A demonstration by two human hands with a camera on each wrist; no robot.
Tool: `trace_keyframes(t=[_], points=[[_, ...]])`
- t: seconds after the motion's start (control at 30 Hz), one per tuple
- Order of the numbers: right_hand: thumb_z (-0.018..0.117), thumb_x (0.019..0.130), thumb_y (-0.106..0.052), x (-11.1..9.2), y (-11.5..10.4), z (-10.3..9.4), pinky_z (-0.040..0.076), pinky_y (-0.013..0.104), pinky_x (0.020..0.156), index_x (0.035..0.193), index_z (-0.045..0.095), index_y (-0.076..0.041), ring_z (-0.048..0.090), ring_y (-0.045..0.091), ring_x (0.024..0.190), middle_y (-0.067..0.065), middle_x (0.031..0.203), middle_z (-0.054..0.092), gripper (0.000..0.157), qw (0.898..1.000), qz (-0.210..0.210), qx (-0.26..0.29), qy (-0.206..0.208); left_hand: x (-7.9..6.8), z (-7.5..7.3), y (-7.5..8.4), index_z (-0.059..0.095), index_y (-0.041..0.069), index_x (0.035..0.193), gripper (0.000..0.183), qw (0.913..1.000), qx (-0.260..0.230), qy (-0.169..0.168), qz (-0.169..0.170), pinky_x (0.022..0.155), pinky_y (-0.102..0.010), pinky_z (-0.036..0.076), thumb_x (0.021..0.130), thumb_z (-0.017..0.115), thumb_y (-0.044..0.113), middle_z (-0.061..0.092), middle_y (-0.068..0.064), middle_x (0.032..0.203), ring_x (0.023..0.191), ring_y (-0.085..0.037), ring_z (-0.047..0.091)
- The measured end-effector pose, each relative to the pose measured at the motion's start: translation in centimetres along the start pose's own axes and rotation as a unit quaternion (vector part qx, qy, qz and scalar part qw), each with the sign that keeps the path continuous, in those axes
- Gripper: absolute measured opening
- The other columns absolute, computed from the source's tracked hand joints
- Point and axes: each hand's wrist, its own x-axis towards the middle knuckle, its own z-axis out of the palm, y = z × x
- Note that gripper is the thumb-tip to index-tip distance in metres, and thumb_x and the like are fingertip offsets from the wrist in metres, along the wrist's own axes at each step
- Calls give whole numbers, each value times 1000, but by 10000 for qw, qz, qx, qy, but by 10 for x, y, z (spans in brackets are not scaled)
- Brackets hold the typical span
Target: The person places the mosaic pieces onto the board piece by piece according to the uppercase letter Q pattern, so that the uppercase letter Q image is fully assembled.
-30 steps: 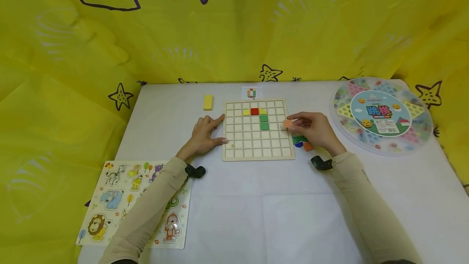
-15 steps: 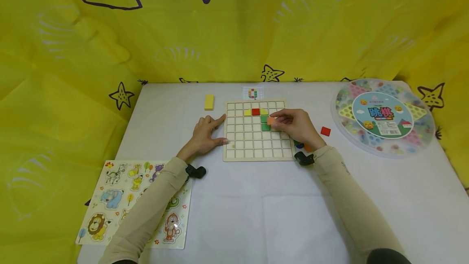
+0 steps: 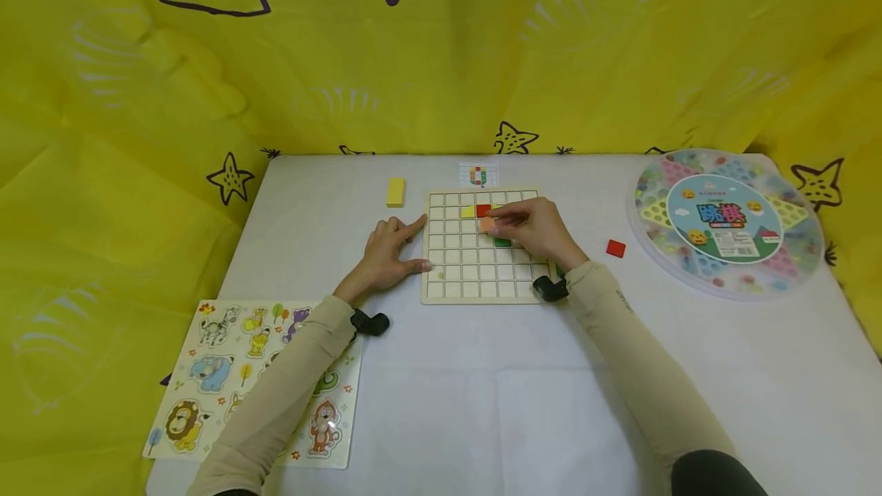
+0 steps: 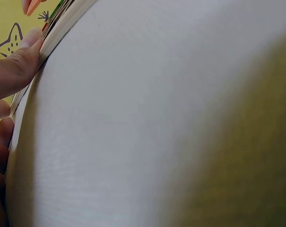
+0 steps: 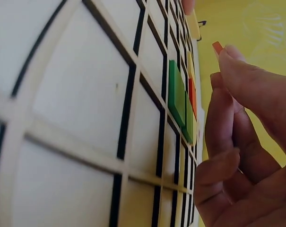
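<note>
My right hand [image 3: 534,226] pinches an orange square tile [image 3: 487,225] between thumb and fingertips, over the upper middle of the wooden grid board [image 3: 460,298]. In the right wrist view the orange tile [image 5: 217,47] stands out from the board's face, past the green tiles [image 5: 177,94]. A red tile [image 3: 483,210] and a yellow tile [image 3: 468,211] lie in the board's second row; the hand partly covers the green tile [image 3: 503,243] below. My left hand [image 3: 387,252] touches the board's left edge with thumb and forefinger spread, as the thumb [image 4: 20,66] shows in the left wrist view.
A pattern card [image 3: 478,175] lies behind the board, a yellow block [image 3: 396,192] to its left. One red tile [image 3: 615,249] rests on the table at right, near a round Chinese checkers box [image 3: 723,282]. An animal puzzle [image 3: 207,404] lies under the left forearm.
My right hand has carried the orange tile leftward from the board's right edge to its upper middle. The loose red tile at right has come into view. The left hand stays put.
</note>
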Motion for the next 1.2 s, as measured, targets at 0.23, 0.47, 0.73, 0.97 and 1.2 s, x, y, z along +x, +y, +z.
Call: trace_keyframes(t=[0.23, 0.47, 0.73, 0.97, 1.2], points=[[87, 90, -18, 7, -6, 8, 49, 31, 78, 118, 82, -6, 65, 23, 87, 14, 106, 80, 30, 9999, -32, -148, -61, 0, 0, 0, 39, 18, 165, 94, 10000, 25, -11, -69, 87, -36, 25, 87, 89, 35, 49, -8, 107, 97, -25, 36], [89, 88, -16, 15, -11, 16, 44, 35, 76, 117, 83, -7, 55, 24, 81, 17, 108, 75, 31, 9996, 50, -253, -115, -1, 0, 1, 40, 16, 165, 92, 10000, -30, 4, -33, 88, -37, 25, 88, 88, 32, 50, -10, 108, 97, -26, 36], [89, 87, -15, 21, -13, 22, 46, 38, 83, 118, 82, -7, 60, 28, 96, 18, 115, 74, 32, 9985, 88, -519, -157, 0, 0, 1, 40, 17, 165, 92, 10000, -19, 6, -25, 87, -37, 25, 88, 88, 33, 49, -9, 107, 97, -25, 35], [89, 88, -18, 23, -18, 24, 50, 51, 100, 119, 82, -9, 65, 35, 115, 18, 122, 75, 32, 9948, 145, -978, -234, 0, 1, -1, 40, 17, 165, 93, 10000, 27, 41, 10, 87, -36, 25, 87, 88, 35, 49, -8, 106, 96, -24, 35], [89, 87, -19, 23, -19, 27, 51, 49, 95, 118, 83, -10, 65, 32, 114, 13, 124, 75, 32, 9943, 207, -1015, -235, 1, 2, -3, 40, 17, 164, 93, 10000, 8, 51, 16, 86, -36, 25, 87, 89, 35, 49, -8, 106, 96, -24, 35]])
